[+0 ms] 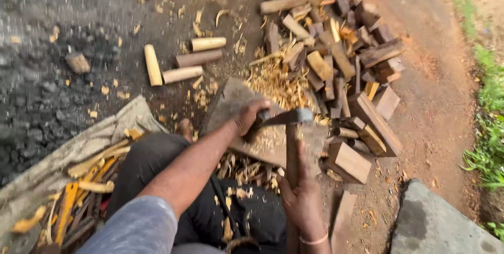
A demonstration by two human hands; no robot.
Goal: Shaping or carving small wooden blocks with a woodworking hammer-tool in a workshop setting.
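The right hand (303,201) is clenched round the long wooden handle (292,159) of an adze, the grip sitting low on the shaft with a thin bangle (315,241) at the wrist. Up from that grip the handle runs to the dark metal blade (286,117), which lies crosswise at the top. The left hand (250,117) reaches in from the left and is closed on a small piece of wood right beside the blade's tip; the piece itself is mostly hidden under the fingers, so its shape is hard to tell. Both hands work over a flat chopping block (236,99) that lies on the ground, with pale shavings (273,80) heaped just beyond the left grip. To the right of the hands and beyond them sits a pile of rough-cut wood blocks (341,70). Well off beyond the left grip, four rounded pale pegs (181,62) lie on the dirt. Near the left arm, a sack (100,138) holds yellow offcuts. The person sits with dark trousers (152,159) just under the arms.
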